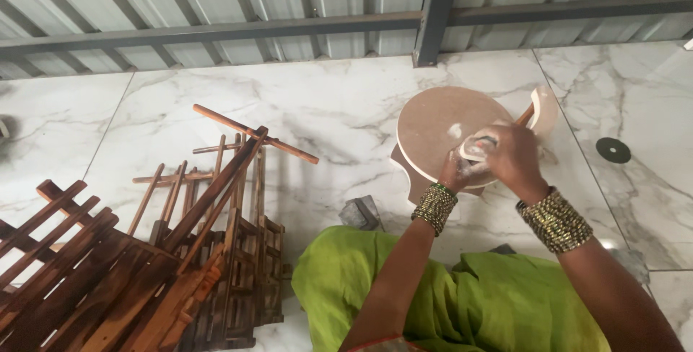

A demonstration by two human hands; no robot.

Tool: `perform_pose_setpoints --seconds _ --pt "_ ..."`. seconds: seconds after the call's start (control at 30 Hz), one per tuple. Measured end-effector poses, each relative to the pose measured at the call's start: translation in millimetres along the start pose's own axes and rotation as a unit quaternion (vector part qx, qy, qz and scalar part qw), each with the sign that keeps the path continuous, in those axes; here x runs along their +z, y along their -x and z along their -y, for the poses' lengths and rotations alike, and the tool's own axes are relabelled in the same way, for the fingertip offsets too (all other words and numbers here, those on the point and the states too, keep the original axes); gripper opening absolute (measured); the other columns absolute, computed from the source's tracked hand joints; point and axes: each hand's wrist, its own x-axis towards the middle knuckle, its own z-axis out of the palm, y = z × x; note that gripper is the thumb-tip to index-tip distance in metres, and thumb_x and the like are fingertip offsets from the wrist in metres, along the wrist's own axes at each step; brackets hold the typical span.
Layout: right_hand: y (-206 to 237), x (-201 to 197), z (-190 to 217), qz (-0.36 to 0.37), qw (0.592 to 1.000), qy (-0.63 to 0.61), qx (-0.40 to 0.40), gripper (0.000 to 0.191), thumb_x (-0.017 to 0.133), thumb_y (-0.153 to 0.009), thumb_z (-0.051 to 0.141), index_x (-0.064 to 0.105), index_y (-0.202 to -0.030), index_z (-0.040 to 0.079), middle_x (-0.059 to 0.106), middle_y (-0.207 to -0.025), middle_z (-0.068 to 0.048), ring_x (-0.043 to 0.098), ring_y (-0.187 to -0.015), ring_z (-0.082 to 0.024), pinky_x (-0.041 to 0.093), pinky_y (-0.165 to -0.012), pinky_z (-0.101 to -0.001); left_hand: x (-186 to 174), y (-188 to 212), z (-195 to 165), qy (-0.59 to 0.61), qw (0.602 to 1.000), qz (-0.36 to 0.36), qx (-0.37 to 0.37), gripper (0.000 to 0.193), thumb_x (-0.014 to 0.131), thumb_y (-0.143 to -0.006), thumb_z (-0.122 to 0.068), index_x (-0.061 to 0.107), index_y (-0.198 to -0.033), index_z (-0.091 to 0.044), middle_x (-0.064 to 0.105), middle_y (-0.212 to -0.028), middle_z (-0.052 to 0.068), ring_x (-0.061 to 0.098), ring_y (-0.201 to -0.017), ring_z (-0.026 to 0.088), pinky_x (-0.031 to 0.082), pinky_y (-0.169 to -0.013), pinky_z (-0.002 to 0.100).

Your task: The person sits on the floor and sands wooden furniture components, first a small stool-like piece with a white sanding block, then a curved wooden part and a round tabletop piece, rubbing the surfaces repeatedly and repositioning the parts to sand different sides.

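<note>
A round tan wooden board (433, 124) lies on a small stand on the marble floor. My right hand (514, 157) is closed over a small pale piece (478, 148) at the board's right edge, pressing it down. Beside it my left hand (453, 173) grips the same piece from the near side. Both wrists wear stacks of gold bangles. A white-edged curved wooden part (543, 110) stands just beyond my right hand.
A heap of dark brown wooden slat frames (144, 265) and loose sticks fills the lower left. A grey block (361, 213) sits by my green-clad lap (462, 301). A dark round disc (613, 150) lies on the floor at right. Corrugated metal wall runs along the back.
</note>
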Motion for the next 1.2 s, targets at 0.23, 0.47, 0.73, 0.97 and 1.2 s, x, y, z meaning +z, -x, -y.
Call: perform_pose_setpoints --seconds 0.23,0.47,0.73,0.97,1.2 --pt "-5.0 9.4 -3.3 0.113 0.99 -0.004 0.082 0.008 0.074 -0.092 0.016 0.08 -0.095 0.012 0.072 -0.08 -0.006 0.061 -0.058 -0.02 0.052 -0.059 -0.0355 -4.5 2.5 11.6 -0.128 0.992 -0.011 0.008 0.047 0.069 -0.091 -0.005 0.057 -0.136 0.002 0.068 -0.126 0.013 0.069 -0.113 0.024 0.059 -0.095 0.032" --pt "2.4 4.9 1.9 0.069 0.995 -0.05 0.046 0.009 0.076 -0.088 0.013 0.08 -0.096 0.01 0.072 -0.082 -0.006 0.063 -0.058 -0.015 0.052 -0.061 -0.0332 0.1 -1.4 14.1 0.025 0.999 -0.035 -0.022 0.052 0.061 -0.096 -0.015 0.053 -0.143 0.005 0.068 -0.129 0.018 0.071 -0.115 0.027 0.059 -0.098 0.037" --pt "6.0 0.6 16.9 0.013 0.998 -0.041 0.05 0.01 0.076 -0.086 0.011 0.078 -0.094 0.007 0.069 -0.077 -0.01 0.063 -0.061 -0.024 0.051 -0.061 -0.039 1.9 -3.3 5.2 0.095 0.995 -0.013 0.005 0.051 0.063 -0.094 -0.015 0.054 -0.138 0.009 0.069 -0.124 0.018 0.069 -0.112 0.025 0.058 -0.095 0.037" --pt "3.8 -3.7 27.3 -0.032 0.999 -0.029 0.022 0.009 0.072 -0.086 0.007 0.076 -0.094 0.008 0.067 -0.085 -0.012 0.065 -0.07 -0.028 0.052 -0.066 -0.0393 -2.5 -0.8 10.6 0.068 0.998 0.004 -0.012 0.044 0.07 -0.093 -0.011 0.06 -0.134 0.002 0.07 -0.122 0.011 0.068 -0.108 0.016 0.059 -0.091 0.03" --pt "18.6 9.3 29.9 -0.024 0.998 -0.059 0.018 0.011 0.078 -0.083 0.008 0.077 -0.094 0.009 0.071 -0.084 -0.011 0.068 -0.071 -0.028 0.053 -0.068 -0.0373 1.1 -3.7 14.8 -0.127 0.989 0.032 -0.07 0.039 0.075 -0.089 -0.009 0.064 -0.124 0.003 0.072 -0.115 0.017 0.072 -0.101 0.023 0.064 -0.086 0.033"
